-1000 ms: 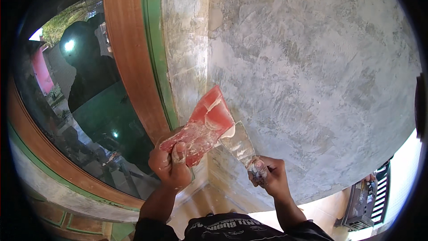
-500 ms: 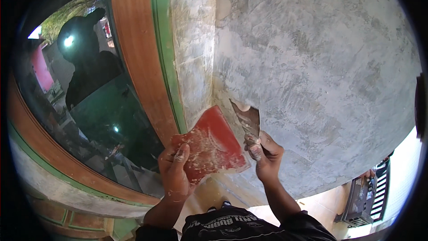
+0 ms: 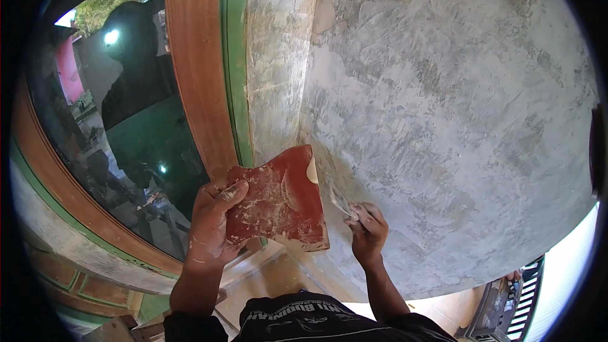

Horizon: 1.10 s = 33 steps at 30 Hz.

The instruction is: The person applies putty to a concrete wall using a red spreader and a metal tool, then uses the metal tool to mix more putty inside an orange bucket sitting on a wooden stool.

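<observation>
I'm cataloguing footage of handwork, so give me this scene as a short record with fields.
left grip: closed on the red plate, thumb over its face
plate surface: pale smears, cream-coloured dab at the upper right edge
right grip: closed on a scraper, its handle mostly hidden
scraper position: beside the plate's right edge, blade seen nearly edge-on
wall: grey, patchy
left side: window, brown frame, green trim
lower right: dark slatted furniture
</observation>
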Motion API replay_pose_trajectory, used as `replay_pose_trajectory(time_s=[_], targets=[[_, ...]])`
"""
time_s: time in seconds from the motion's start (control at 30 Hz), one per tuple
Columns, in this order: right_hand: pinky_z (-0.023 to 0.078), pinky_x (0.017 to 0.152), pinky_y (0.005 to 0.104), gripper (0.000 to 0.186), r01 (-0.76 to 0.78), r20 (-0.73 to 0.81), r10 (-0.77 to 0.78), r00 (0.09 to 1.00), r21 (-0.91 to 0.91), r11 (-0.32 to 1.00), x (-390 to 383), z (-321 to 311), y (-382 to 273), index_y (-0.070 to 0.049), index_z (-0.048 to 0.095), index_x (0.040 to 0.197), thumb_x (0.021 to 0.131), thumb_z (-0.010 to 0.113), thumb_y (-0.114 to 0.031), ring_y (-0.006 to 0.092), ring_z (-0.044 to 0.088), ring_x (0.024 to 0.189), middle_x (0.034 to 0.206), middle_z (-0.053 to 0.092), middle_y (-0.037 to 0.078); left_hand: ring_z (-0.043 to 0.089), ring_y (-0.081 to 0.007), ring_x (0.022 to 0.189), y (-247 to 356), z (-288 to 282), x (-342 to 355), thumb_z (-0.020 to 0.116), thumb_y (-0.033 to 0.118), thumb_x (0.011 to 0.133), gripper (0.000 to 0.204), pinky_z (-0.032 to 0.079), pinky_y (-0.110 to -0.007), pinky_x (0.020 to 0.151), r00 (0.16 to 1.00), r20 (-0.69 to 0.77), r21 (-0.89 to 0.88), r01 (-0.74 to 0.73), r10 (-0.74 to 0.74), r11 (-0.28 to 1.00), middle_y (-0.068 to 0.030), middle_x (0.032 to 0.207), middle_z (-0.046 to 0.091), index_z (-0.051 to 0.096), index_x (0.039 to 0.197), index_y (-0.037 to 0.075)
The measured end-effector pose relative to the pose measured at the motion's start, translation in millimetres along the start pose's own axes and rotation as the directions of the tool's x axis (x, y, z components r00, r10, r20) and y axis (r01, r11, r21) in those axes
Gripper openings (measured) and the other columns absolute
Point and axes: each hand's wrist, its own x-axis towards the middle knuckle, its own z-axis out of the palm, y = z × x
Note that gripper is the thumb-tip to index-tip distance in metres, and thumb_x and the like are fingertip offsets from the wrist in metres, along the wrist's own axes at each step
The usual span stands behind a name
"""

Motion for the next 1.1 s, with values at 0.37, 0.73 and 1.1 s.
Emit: replay_pose_trajectory(time_s=[0.37,0.73,1.1], targets=[[0.046,0.075,0.0297,0.022,-0.454,0.094,0.444,0.891,0.201,0.868,-36,-14,7,0.003,0.067,0.096,0.073,0.067,0.003,0.0204,0.060,0.083,0.088,0.065,0.012,0.066,-0.0164,0.070,90,81,99,0.053,0.012,0.087,0.020,0.054,-0.029,0.059,0.727,0.081,0.396,-0.651,0.682,0.647,-0.0082,0.083,0.066,0.062,0.097,-0.003],[0.047,0.077,0.0277,0.033,-0.486,0.119,0.475,0.872,0.322,0.812,-56,-8,33,-0.002,0.067,0.108,0.076,0.068,0.003,0.0193,0.062,0.085,0.092,0.067,0.013,0.038,-0.0093,0.049,140,158,225,0.058,0.013,0.077,0.022,0.037,-0.034,0.048,0.356,0.504,0.736,-0.653,0.787,-0.176,-0.0146,0.047,0.042,0.058,0.067,-0.006],[0.045,0.076,0.0254,0.034,-0.560,0.146,0.544,0.827,0.314,0.767,-60,-15,49,0.000,0.064,0.113,0.080,0.068,0.000,0.0164,0.060,0.085,0.090,0.065,0.010,0.044,-0.0210,0.043,110,182,248,0.057,0.010,0.076,0.025,0.039,-0.038,0.049,0.245,0.547,0.750,-0.567,0.800,-0.340,-0.0198,0.049,0.047,0.052,0.060,-0.008]])
